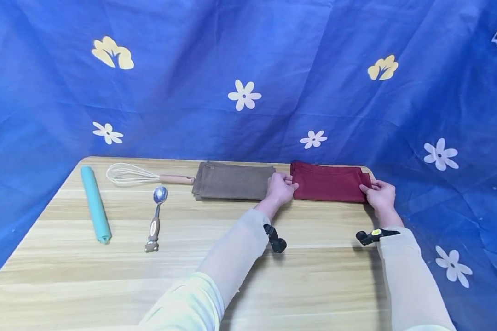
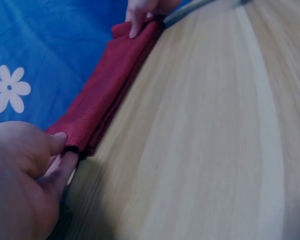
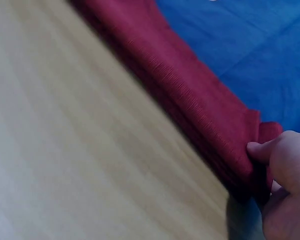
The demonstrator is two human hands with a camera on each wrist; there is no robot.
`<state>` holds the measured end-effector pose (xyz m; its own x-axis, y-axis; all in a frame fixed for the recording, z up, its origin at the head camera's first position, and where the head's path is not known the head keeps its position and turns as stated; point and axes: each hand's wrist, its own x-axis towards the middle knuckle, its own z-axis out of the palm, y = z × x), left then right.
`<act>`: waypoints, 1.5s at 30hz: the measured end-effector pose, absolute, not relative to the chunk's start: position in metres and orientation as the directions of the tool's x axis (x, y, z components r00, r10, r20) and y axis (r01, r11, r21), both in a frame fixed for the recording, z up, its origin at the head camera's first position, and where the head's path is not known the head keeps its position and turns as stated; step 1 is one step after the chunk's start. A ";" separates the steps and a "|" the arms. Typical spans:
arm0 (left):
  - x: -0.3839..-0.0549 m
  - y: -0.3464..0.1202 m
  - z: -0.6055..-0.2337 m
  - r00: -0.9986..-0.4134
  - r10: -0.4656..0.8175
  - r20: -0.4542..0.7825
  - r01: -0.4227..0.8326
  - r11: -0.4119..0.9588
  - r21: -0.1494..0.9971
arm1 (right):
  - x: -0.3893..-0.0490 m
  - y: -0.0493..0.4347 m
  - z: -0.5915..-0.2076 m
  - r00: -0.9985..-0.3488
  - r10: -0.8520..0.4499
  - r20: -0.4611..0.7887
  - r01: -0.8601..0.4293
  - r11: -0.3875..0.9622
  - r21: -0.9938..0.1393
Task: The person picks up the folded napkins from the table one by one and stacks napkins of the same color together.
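Observation:
A folded dark red cloth [image 1: 329,184] lies at the back right of the table, its layers showing along the front edge. At its left end, my left hand [image 1: 280,187] pinches the fold, thumb on top and a finger tucked beneath, as the left wrist view shows. The other end is pinched by my right hand [image 3: 290,175], whose thumb presses on the top layer; its remaining fingers are partly hidden behind the cloth. Just left of my left hand is a folded grey-brown cloth [image 1: 234,181], partly overlapped by that hand in the head view.
A whisk [image 1: 176,179] lies with its handle end against the grey-brown cloth. Nearer the front is a spoon [image 1: 154,226] with a brown handle, and a teal roll [image 1: 95,204] lies by the left edge. Blue patterned fabric [image 1: 190,92] hangs behind the wooden table [image 1: 87,285].

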<state>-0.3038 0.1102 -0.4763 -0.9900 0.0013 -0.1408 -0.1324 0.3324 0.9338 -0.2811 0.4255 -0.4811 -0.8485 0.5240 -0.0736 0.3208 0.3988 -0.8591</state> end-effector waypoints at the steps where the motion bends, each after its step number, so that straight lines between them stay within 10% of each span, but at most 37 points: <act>1: -0.304 0.110 -0.478 -0.990 -0.005 -0.139 -0.134 0.317 0.939 | -0.281 0.425 -0.482 -0.844 0.532 -0.068 0.317 0.393 -0.863; 25: -0.306 0.102 -0.478 -0.976 0.096 -0.194 -0.120 0.505 0.854 | -0.283 0.435 -0.486 -0.835 0.513 -0.198 0.407 0.334 -0.850; 45: -0.308 0.099 -0.481 -0.967 0.105 -0.234 -0.193 0.303 0.933 | -0.282 0.427 -0.492 -0.805 0.576 -0.142 0.364 0.290 -0.885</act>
